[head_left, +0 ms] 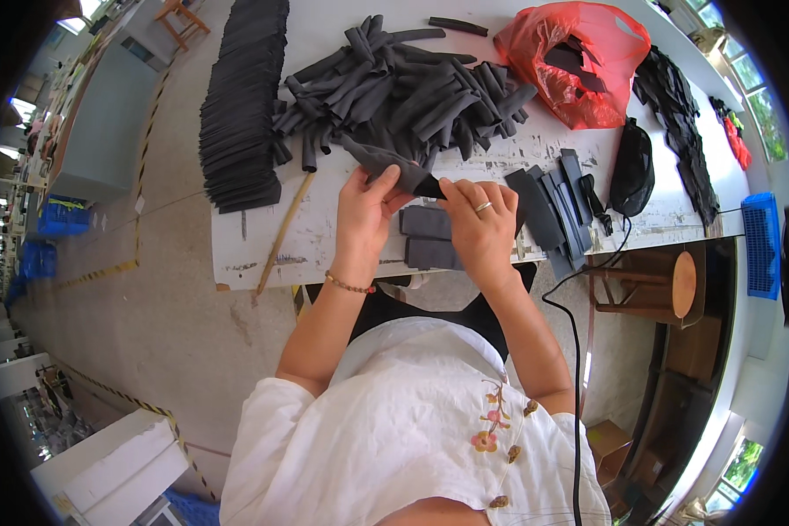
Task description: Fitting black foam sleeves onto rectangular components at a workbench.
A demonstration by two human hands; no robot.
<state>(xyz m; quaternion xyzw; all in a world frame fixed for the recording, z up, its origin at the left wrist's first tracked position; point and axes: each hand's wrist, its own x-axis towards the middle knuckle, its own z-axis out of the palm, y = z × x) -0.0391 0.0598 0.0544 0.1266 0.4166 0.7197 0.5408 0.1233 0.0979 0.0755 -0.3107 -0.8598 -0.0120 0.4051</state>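
Note:
My left hand [370,203] and my right hand [482,221] both grip one dark grey fabric strip [386,162] above the table's front part. The strip slants from upper left to my right fingertips, where its end looks black. Fingers of both hands are closed on it. Below and between the hands, folded grey fabric pieces [430,252] lie flat at the table edge. Beyond them spreads a loose heap of rolled grey fabric tubes [412,88]. To the right of my right hand, several flat grey strips [548,210] overlap in a fan.
A long stack of grey fabric pieces [244,105] lines the table's left side, with a wooden stick [285,235] near it. At right are a red plastic bag [579,53], a black pouch [633,167], black pieces [679,123] and a cable [570,307]. A stool [682,285] stands below.

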